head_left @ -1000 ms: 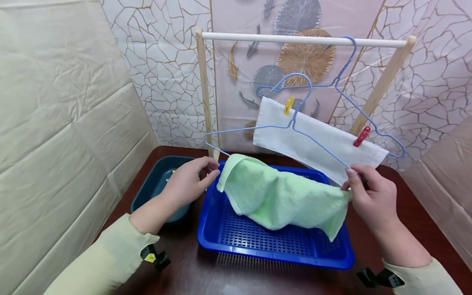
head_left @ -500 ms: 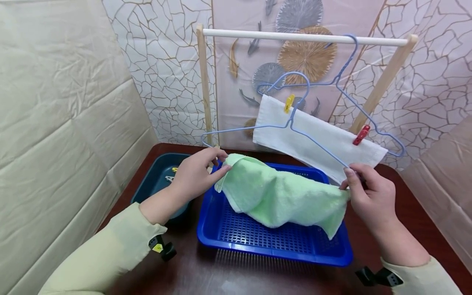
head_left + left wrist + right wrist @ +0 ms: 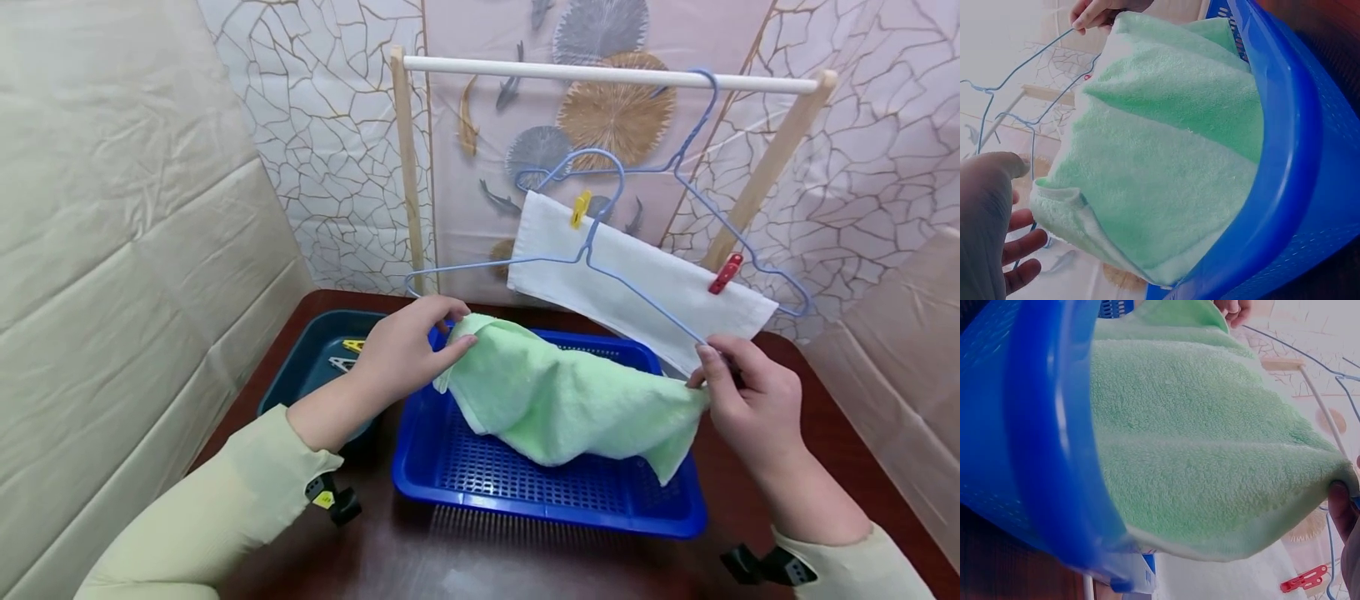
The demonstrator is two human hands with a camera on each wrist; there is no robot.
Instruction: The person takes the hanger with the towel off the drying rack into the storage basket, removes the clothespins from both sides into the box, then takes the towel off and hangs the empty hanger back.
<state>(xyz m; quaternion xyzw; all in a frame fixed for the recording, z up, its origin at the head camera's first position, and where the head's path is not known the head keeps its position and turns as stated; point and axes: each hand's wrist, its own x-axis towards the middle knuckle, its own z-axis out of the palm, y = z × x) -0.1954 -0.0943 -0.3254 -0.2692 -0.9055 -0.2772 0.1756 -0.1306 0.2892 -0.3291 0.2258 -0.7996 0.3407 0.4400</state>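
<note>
A light green towel (image 3: 570, 400) hangs draped over the bottom of a blue wire hanger (image 3: 587, 250), above a blue basket (image 3: 525, 507). At the hanger's right end my right hand (image 3: 757, 400) pinches the wire together with the towel's edge. My left hand (image 3: 401, 354) is beside the towel's upper left corner, thumb and fingers apart. From the left wrist view, that hand's fingers (image 3: 1025, 247) are spread around the corner without gripping it. The hanger's left end is partly hidden behind the left hand.
Behind stands a wooden rack with a white rod (image 3: 525, 68). A second blue hanger (image 3: 701, 125) on it carries a white cloth (image 3: 630, 267) with a yellow clothespin (image 3: 581, 209) and a red clothespin (image 3: 725, 274). At left, a dark teal tray (image 3: 277, 387) holds clothespins (image 3: 343, 364).
My left hand has moved right and slightly up, to the towel's left corner. The right hand keeps its pinch on the hanger and towel, and the view has shifted slightly.
</note>
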